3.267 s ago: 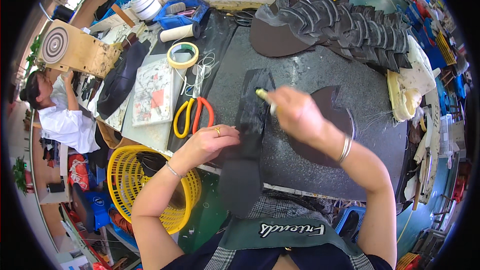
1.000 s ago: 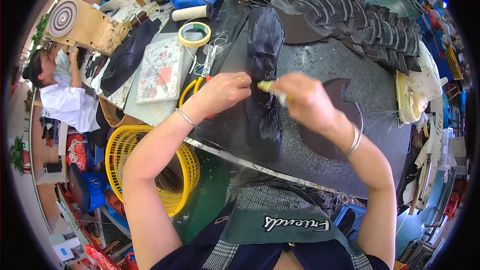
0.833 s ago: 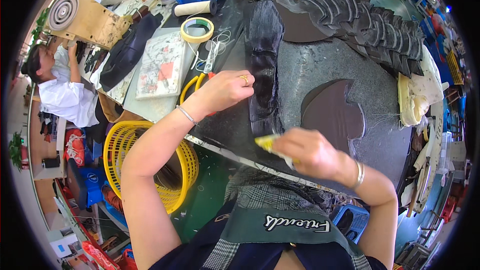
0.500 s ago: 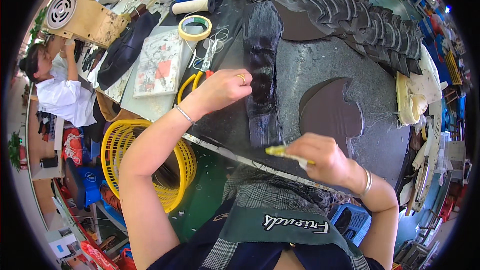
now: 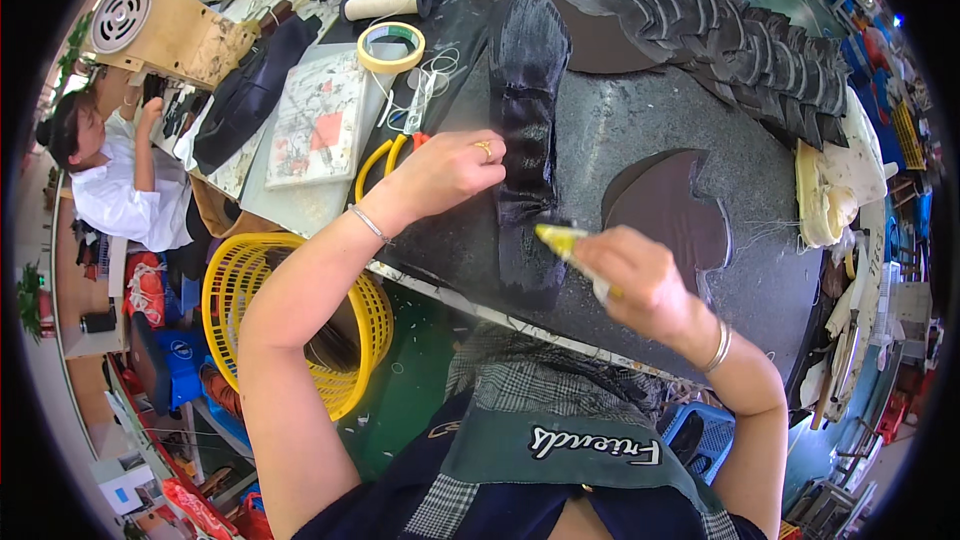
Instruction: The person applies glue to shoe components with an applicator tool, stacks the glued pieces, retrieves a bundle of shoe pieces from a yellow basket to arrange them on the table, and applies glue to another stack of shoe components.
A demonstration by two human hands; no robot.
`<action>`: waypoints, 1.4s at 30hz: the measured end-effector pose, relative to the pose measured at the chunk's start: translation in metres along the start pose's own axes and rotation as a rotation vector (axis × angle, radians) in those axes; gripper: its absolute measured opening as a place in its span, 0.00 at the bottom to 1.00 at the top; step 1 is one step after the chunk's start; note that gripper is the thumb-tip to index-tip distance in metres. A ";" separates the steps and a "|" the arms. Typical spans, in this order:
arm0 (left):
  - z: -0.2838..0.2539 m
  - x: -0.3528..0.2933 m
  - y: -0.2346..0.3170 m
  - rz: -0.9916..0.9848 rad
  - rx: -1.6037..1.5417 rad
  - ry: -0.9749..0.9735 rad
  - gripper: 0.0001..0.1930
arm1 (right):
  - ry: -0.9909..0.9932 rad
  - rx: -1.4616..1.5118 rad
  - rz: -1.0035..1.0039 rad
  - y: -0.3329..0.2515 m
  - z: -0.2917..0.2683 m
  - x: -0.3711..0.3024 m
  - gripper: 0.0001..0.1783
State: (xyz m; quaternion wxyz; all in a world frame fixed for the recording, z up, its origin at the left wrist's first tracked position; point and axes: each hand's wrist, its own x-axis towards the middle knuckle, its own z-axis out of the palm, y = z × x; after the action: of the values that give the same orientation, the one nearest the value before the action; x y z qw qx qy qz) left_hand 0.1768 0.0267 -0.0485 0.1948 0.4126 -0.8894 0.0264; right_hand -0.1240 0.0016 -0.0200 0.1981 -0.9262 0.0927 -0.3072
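Note:
A long black strip of material [image 5: 525, 130], with glossy ripples and pale streaks across it, lies lengthwise on the dark work table [image 5: 590, 130]. At its left edge, my left hand [image 5: 462, 175] is closed, thumb and fingers pinched on the strip; the fingertips are partly hidden. My right hand [image 5: 640, 275] grips a yellow-tipped brush [image 5: 560, 240], slightly blurred. Its tip is over the near part of the strip, by the right edge; contact cannot be made out. Dark brown cut pieces [image 5: 665, 205] with a notched, curved outline lie stacked to the right.
Overlapping black curved pieces [image 5: 720, 40] cover the far right. Left of the strip lie scissors [image 5: 418, 110], a tape roll [image 5: 390, 48], a thread spool [image 5: 385, 5] and a stained white board [image 5: 318, 120]. A yellow basket [image 5: 375, 340] stands below the table edge. A co-worker [image 5: 125, 170] sits far left.
My right hand and the brush have moved away from me along the strip, up from its near end. My left hand stays at the strip's left edge.

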 end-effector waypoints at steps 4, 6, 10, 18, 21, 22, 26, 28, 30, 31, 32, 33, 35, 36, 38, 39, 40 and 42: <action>-0.001 -0.001 -0.001 0.004 0.011 -0.017 0.05 | -0.154 0.208 0.030 -0.034 -0.007 -0.026 0.22; -0.001 -0.001 -0.001 0.001 0.015 -0.014 0.05 | -0.159 0.236 0.041 -0.037 -0.011 -0.026 0.22; -0.001 0.000 -0.001 -0.004 0.019 -0.032 0.05 | 0.161 0.190 0.101 -0.013 -0.014 0.006 0.22; 0.000 0.000 0.001 -0.008 -0.022 0.016 0.07 | 0.120 0.173 0.082 0.001 -0.011 0.029 0.21; 0.000 0.000 -0.003 0.006 -0.029 0.027 0.07 | 0.098 0.124 0.092 0.023 -0.007 0.038 0.19; 0.000 -0.001 0.000 -0.015 -0.024 0.015 0.07 | -0.038 0.199 0.100 0.016 -0.010 0.032 0.20; 0.000 -0.005 0.000 -0.036 -0.044 0.025 0.09 | -0.112 0.310 0.155 0.009 -0.015 0.037 0.16; -0.004 -0.004 0.000 -0.012 -0.057 0.039 0.09 | 0.029 0.250 0.240 0.023 -0.015 0.054 0.12; -0.004 0.001 0.000 0.005 -0.044 0.059 0.09 | 0.159 0.168 0.145 0.054 0.006 0.070 0.11; -0.005 0.001 0.001 0.013 -0.033 0.078 0.10 | 0.186 0.124 0.124 0.068 0.015 0.080 0.11; -0.004 0.003 0.001 0.019 -0.023 0.085 0.10 | 0.211 0.075 0.104 0.082 0.021 0.090 0.12; -0.005 0.004 0.001 0.024 -0.014 0.084 0.10 | 0.218 0.073 0.098 0.093 0.025 0.101 0.12; -0.004 0.002 0.000 -0.004 0.008 0.079 0.11 | 0.290 0.038 0.089 0.114 0.029 0.120 0.11; -0.005 0.001 -0.003 -0.042 0.033 0.063 0.11 | 0.297 0.036 0.085 0.121 0.030 0.124 0.11; -0.008 -0.002 -0.005 -0.084 0.022 0.039 0.11 | 0.273 -0.154 0.093 0.128 0.026 0.134 0.10; -0.010 -0.002 -0.005 -0.131 0.004 0.016 0.12 | 0.281 -0.157 0.088 0.125 0.023 0.135 0.10; -0.011 -0.002 -0.004 -0.127 -0.011 0.024 0.11 | 0.333 -0.125 0.072 0.120 0.020 0.133 0.09; -0.004 -0.006 -0.006 -0.127 -0.021 0.072 0.10 | 0.387 -0.095 0.054 0.106 0.008 0.134 0.08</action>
State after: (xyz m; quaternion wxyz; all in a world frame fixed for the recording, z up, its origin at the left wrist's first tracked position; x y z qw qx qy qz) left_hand 0.1863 0.0277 -0.0474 0.2322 0.4648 -0.8542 0.0197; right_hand -0.0183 -0.1306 0.0007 0.1410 -0.8554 0.1682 -0.4691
